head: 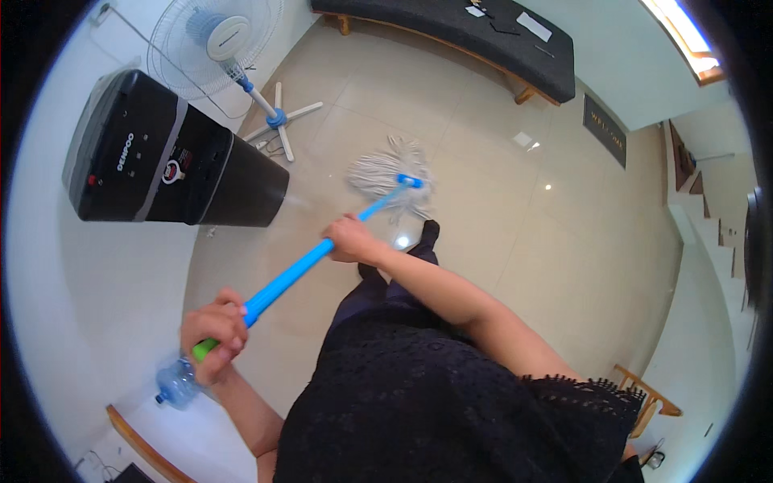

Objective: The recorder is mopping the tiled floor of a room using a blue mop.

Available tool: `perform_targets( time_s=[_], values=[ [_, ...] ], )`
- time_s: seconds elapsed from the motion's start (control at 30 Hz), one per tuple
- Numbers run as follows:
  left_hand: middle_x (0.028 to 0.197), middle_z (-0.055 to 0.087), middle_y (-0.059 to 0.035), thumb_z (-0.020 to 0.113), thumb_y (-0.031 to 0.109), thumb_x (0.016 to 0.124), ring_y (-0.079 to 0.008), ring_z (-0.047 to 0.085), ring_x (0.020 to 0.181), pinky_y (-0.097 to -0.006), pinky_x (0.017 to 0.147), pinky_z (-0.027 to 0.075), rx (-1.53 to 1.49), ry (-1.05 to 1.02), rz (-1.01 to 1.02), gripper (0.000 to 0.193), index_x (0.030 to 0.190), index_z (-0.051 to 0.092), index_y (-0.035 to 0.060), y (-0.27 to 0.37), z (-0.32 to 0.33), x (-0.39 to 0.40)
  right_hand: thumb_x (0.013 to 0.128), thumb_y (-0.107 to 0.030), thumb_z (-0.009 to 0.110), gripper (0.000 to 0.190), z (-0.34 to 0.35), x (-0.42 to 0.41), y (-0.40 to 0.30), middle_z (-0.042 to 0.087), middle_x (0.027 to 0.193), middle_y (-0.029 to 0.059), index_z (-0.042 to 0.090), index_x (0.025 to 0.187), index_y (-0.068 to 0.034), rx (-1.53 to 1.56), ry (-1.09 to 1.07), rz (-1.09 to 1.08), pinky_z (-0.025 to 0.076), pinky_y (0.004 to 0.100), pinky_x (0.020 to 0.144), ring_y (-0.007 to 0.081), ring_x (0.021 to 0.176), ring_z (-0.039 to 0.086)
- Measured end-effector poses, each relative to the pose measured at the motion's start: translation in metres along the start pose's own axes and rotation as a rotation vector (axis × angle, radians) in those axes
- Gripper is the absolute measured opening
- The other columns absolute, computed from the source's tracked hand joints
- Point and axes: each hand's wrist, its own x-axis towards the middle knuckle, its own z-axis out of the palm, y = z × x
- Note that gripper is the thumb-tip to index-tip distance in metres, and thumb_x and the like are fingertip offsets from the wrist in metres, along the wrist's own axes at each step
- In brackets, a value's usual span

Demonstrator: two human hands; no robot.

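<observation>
A string mop with a bright blue handle (290, 276) slants across the view from lower left to upper middle. Near its green-tipped top end, my left hand (215, 335) is wrapped around the handle. Further down the shaft my right hand (351, 239) grips it. The whitish mop head (386, 171), joined by a blue clamp (409, 180), lies spread on the glossy beige tile floor (477, 199). Just short of its strands is my dark-covered foot (430, 232).
A black Denpoo water dispenser (181, 163) and a standing fan (266, 102) are at the left wall. Behind my left hand sits a clear blue water bottle (176, 383). A dark padded bench (447, 36) spans the back. A doormat (605, 130) and stairs (712, 223) are at right.
</observation>
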Motion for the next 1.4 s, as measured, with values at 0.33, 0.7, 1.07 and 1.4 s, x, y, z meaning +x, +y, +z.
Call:
perform_targets(
  time_s=[0.33, 0.7, 1.07, 1.4],
  values=[
    [0.047, 0.043, -0.0041, 0.044, 0.010, 0.053, -0.0138, 0.039, 0.045, -0.0313, 0.068, 0.035, -0.250, -0.030, -0.199, 0.009, 0.053, 0.048, 0.0021, -0.090, 0.074, -0.002, 0.061, -0.024, 0.056, 0.012, -0.033, -0.104, 0.085, 0.059, 0.075, 0.0066, 0.061, 0.069, -0.017, -0.143, -0.272, 0.399, 0.030, 0.0500, 0.086, 0.0231, 0.080, 0.057],
    [0.043, 0.042, -0.0028, 0.044, 0.011, 0.049, -0.0139, 0.040, 0.040, -0.0306, 0.060, 0.035, 0.173, -0.038, 0.003, 0.007, 0.051, 0.047, 0.0050, 0.003, 0.033, 0.028, 0.056, -0.019, 0.059, 0.009, -0.032, 0.037, 0.011, 0.054, 0.066, 0.0023, 0.052, 0.061, -0.016, -0.033, 0.051, -0.064, 0.029, 0.0517, 0.084, 0.0204, 0.077, 0.055],
    [0.041, 0.043, -0.0013, 0.048, 0.011, 0.051, -0.0114, 0.041, 0.036, -0.0314, 0.066, 0.032, 0.067, -0.059, 0.040, 0.007, 0.055, 0.049, 0.0061, -0.012, 0.054, 0.071, 0.060, -0.019, 0.058, 0.008, -0.057, -0.006, 0.049, 0.055, 0.066, 0.0072, 0.055, 0.062, -0.013, 0.125, 0.136, 0.041, 0.031, 0.0502, 0.084, 0.0249, 0.077, 0.055],
    [0.048, 0.045, -0.0019, 0.045, 0.009, 0.054, -0.0129, 0.042, 0.047, -0.0316, 0.073, 0.036, -0.277, -0.118, -0.257, 0.009, 0.055, 0.050, 0.0014, -0.116, 0.155, 0.081, 0.057, -0.020, 0.060, 0.008, -0.072, -0.147, 0.180, 0.056, 0.062, 0.0057, 0.059, 0.064, -0.016, -0.009, 0.109, 0.369, 0.033, 0.0460, 0.081, 0.0231, 0.074, 0.056]
  ],
)
